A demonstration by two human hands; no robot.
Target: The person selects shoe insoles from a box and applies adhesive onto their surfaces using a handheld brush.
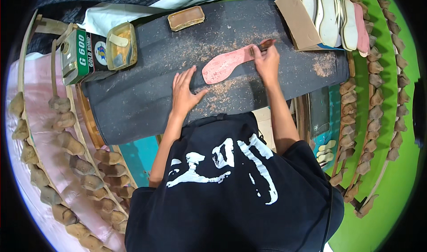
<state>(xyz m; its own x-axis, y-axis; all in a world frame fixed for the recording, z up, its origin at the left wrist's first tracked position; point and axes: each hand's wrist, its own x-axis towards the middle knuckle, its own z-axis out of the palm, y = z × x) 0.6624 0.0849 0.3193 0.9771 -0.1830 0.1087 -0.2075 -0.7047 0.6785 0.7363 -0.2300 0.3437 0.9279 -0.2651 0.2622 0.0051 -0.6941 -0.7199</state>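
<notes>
A dark padded bench (pixel 133 100) strewn with sawdust fills the middle. Bright green floor (pixel 396 176) lies to the right, pale pink cloth (pixel 40 132) to the left. Curved wooden racks (pixel 373 87) of brown shoe lasts (pixel 84 167) line both sides under even light.

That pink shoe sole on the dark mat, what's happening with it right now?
A person in a black printed shirt is working on a flat pink shoe sole lying on a dark mat strewn with shavings. The left hand presses flat beside the sole's toe end, its thumb at the edge. The right hand holds a small brown-handled tool at the heel end. A box of pale soles and an open yellowish tin sit nearby.
</notes>
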